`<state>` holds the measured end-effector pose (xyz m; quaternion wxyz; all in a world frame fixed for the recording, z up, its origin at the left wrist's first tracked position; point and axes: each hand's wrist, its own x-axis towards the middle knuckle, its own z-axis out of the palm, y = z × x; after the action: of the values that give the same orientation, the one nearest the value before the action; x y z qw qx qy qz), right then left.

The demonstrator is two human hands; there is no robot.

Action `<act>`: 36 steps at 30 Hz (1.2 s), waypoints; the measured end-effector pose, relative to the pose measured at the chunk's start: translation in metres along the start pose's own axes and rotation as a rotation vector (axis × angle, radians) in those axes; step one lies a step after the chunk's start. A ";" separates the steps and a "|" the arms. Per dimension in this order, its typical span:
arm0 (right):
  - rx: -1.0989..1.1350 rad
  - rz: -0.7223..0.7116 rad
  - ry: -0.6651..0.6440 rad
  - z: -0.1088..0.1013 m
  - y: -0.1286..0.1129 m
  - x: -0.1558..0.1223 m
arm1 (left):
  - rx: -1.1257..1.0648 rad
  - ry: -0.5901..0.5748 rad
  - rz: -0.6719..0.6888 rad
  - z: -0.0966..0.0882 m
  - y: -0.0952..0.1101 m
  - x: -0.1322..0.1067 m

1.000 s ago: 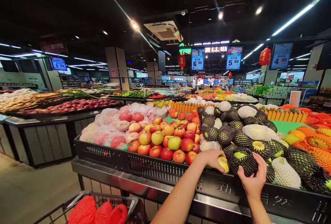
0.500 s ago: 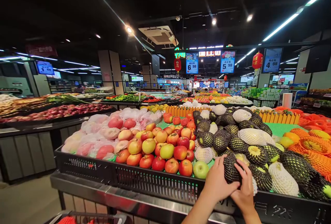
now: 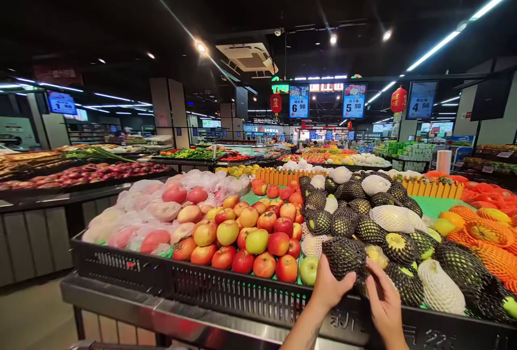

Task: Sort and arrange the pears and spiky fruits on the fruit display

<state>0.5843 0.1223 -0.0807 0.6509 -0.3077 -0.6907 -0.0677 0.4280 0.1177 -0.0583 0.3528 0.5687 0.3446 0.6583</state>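
Note:
A fruit in a black foam net (image 3: 343, 256) rests in my left hand (image 3: 329, 288), lifted just over the front of the display tray. My left fingers are behind it and the thumb lies across its near side. The net hides the fruit, so its kind does not show. At its right end, the fingertips of my right hand (image 3: 383, 299) hold the dark edge of the net. Close by my left hand sits a green apple (image 3: 309, 270). More netted fruit (image 3: 399, 246) lies beyond and to the right of my hands.
Red and yellow apples (image 3: 258, 241) are piled to the left, with bagged fruit (image 3: 155, 239) beyond them. The black tray wall (image 3: 238, 296) runs along the front. Orange-netted fruit (image 3: 482, 229) lies at the right. Price screens (image 3: 299, 101) hang above.
The netted fruit has moved slightly left and turned, its long side now lying across. My right hand has moved from around its side to its right end. The view has shifted slightly.

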 end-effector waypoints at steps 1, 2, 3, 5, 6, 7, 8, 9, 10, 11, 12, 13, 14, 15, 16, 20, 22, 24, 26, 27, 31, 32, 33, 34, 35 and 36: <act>-0.001 -0.007 0.027 0.000 0.001 0.001 | 0.021 -0.022 0.048 -0.001 -0.001 -0.002; 0.005 -0.009 0.044 0.000 0.001 0.002 | 0.040 -0.039 0.096 -0.001 -0.001 -0.003; 0.017 -0.004 0.056 0.000 0.001 0.003 | 0.052 -0.050 0.140 -0.002 -0.001 -0.004; 0.045 0.023 0.051 0.002 0.002 0.005 | 0.059 -0.049 0.191 -0.002 -0.002 -0.005; 0.064 0.043 0.038 0.004 0.005 0.004 | 0.062 -0.039 0.199 -0.003 -0.004 -0.006; 0.088 0.069 0.020 0.007 0.008 0.002 | 0.066 -0.025 0.200 -0.003 -0.006 -0.006; 0.115 0.099 -0.002 0.011 0.013 -0.001 | 0.074 -0.008 0.195 -0.003 -0.009 -0.006; 0.144 0.133 -0.025 0.015 0.018 -0.006 | 0.087 0.005 0.185 -0.004 -0.012 -0.007; 0.173 0.173 -0.047 0.019 0.025 -0.011 | 0.106 0.016 0.171 -0.005 -0.015 -0.008; 0.199 0.216 -0.063 0.023 0.031 -0.018 | 0.127 0.021 0.159 -0.006 -0.018 -0.009; 0.222 0.256 -0.077 0.026 0.037 -0.024 | 0.150 0.023 0.150 -0.007 -0.020 -0.010; 0.242 0.290 -0.093 0.029 0.042 -0.030 | 0.173 0.023 0.143 -0.008 -0.021 -0.011; 0.257 0.320 -0.114 0.031 0.046 -0.034 | 0.193 0.021 0.140 -0.008 -0.022 -0.012; 0.267 0.343 -0.140 0.032 0.047 -0.037 | 0.205 0.020 0.144 -0.009 -0.022 -0.012; 0.270 0.361 -0.168 0.032 0.047 -0.038 | 0.212 0.018 0.151 -0.009 -0.023 -0.013; 0.286 0.370 -0.255 0.026 0.030 -0.024 | 0.274 0.016 0.181 -0.010 -0.028 -0.013; 0.326 0.362 -0.282 0.022 0.020 -0.014 | 0.325 0.019 0.210 -0.010 -0.034 -0.014; 0.400 0.382 -0.305 0.019 0.012 -0.007 | 0.368 0.024 0.247 -0.010 -0.039 -0.015; 0.512 0.453 -0.299 0.018 0.008 -0.004 | 0.390 0.023 0.280 -0.009 -0.041 -0.016; 0.573 0.508 -0.264 0.018 0.006 -0.004 | 0.393 0.023 0.294 -0.008 -0.042 -0.017; 0.742 0.662 -0.117 0.021 -0.004 -0.005 | 0.385 0.034 0.315 -0.007 -0.039 -0.018; 0.757 0.672 -0.108 0.022 -0.007 -0.005 | 0.386 0.039 0.311 -0.007 -0.039 -0.019; 0.765 0.680 -0.100 0.023 -0.010 -0.004 | 0.388 0.044 0.305 -0.007 -0.040 -0.019; 0.764 0.693 -0.078 0.024 -0.013 -0.004 | 0.390 0.048 0.298 -0.007 -0.040 -0.019; 0.755 0.707 -0.042 0.024 -0.015 -0.004 | 0.394 0.050 0.294 -0.008 -0.041 -0.019; 0.734 0.712 -0.009 0.024 -0.016 -0.004 | 0.397 0.048 0.293 -0.008 -0.042 -0.019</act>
<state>0.5549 0.1198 -0.0831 0.6960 -0.2752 -0.5240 0.4066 0.4249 0.1222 -0.1052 0.1267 0.6551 0.3895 0.6349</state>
